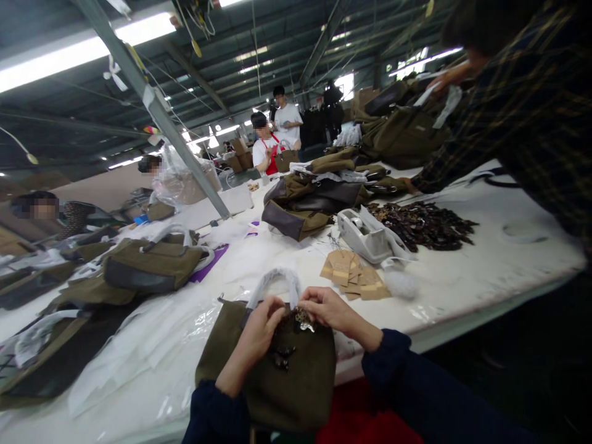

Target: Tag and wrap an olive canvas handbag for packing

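Beneath my ten fingers, one olive bag stands tilted at the edge of the white surface, one white-wrapped handle looping up just beyond them. The thumb and forefinger of my right hand pinch the upper edge of one shiny ornament against the bag's front. The fingers of my left hand curl toward their thumb beside the handle's base; whether anything thin lies between them I cannot tell. Just below both sets of fingertips hang dark glossy pieces, too bunched to count.

Beyond my right fingers lie at least four overlapping brown tags, one tape dispenser and, farther right, one heap of dark pieces, past counting. One co-worker's plaid sleeve stretches over the surface there. Well to the left of my left fingers, one olive bag with a dark base tops a pile beside one purple sheet. Far ahead, two people in white shirts are in view.
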The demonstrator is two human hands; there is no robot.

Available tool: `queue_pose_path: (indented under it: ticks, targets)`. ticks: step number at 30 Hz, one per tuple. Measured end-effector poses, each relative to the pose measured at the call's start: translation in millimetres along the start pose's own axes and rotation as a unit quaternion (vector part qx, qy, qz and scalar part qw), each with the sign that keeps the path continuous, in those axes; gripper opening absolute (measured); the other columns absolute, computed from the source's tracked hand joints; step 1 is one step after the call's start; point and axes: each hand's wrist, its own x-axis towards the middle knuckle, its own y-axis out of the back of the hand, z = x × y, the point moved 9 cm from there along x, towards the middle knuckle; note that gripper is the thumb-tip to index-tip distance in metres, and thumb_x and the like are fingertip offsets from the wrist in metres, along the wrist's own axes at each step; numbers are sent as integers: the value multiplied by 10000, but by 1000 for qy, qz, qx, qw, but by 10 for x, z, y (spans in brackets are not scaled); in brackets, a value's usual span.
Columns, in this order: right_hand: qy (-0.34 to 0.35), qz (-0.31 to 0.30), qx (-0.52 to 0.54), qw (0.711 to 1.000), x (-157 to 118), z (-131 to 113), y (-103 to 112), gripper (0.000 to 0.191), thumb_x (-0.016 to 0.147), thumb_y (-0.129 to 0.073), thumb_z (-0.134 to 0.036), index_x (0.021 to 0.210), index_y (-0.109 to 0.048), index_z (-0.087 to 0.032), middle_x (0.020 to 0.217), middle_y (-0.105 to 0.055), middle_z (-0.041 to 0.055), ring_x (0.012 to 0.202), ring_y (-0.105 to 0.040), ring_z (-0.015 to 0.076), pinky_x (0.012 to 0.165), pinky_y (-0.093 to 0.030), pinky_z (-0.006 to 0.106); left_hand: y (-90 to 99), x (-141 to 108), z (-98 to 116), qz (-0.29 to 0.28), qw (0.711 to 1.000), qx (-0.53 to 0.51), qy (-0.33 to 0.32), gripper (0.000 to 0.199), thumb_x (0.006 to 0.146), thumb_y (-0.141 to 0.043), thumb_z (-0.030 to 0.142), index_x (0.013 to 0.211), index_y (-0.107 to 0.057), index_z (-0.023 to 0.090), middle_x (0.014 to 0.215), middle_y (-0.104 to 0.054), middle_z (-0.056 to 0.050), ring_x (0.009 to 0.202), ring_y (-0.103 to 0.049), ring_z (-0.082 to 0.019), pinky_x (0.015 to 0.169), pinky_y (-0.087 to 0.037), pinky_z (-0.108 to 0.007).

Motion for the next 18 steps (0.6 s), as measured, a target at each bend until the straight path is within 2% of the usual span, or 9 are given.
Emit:
queue_pose_path:
  ticks: [2,4,6,8,11,14,18]
  targets:
    - [-6,13,4,1000,16,-11,42,266,802,-633,-415,816,-587,-154,509,-512,-68,368,-334,52,372,-205,183,-137,-57,-4,-57,998,11,1,165,892,-528,300,928,-638,183,854,-654,-35,827,-605,-195,758,-469,-305]
    - [-6,15,-10,1000,47,-35,48,247,805,-626,-397,816,-586,-153,511,-510,-68,374,-339,51,375,-215,178,-283,-103,-43,-129,990,-38,33,239,901,-495,317,1045,-622,173,889,-669,-51,773,-625,-187,668,-490,-293]
    - [-3,-5,-44,999,87,-54,4,225,817,-610,-375,824,-589,-151,520,-513,-66,392,-360,56,390,-242,176,-348,-100,-99,-169,981,-75,58,292,906,-464,338,1100,-592,160,899,-679,-66,699,-637,-180,566,-488,-276]
    - [3,-39,-94,995,123,-58,-68,196,832,-583,-349,823,-586,-153,529,-512,-62,423,-397,65,416,-279,175,-298,-18,-158,-151,986,-57,47,245,886,-482,315,1039,-593,159,877,-678,-65,684,-638,-181,555,-485,-273]
    - [10,-80,-158,984,158,-25,-146,148,837,-566,-301,800,-586,-160,533,-508,-60,464,-438,78,447,-314,176,-182,140,-244,-85,996,8,1,135,804,-586,225,928,-610,175,836,-647,-36,736,-604,-182,664,-476,-293]
    - [12,-106,-203,973,161,4,-171,126,833,-584,-270,772,-603,-162,528,-510,-62,481,-447,79,469,-327,173,-212,234,-281,-73,996,41,-44,86,763,-637,175,846,-623,189,876,-613,-22,803,-560,-183,776,-435,-311]
    - [10,-124,-314,941,137,-31,-190,125,839,-598,-230,737,-617,-161,516,-504,-61,497,-462,81,499,-331,174,-247,291,-272,-71,992,67,-81,56,777,-620,150,774,-592,199,848,-568,-5,821,-522,-183,784,-391,-306]
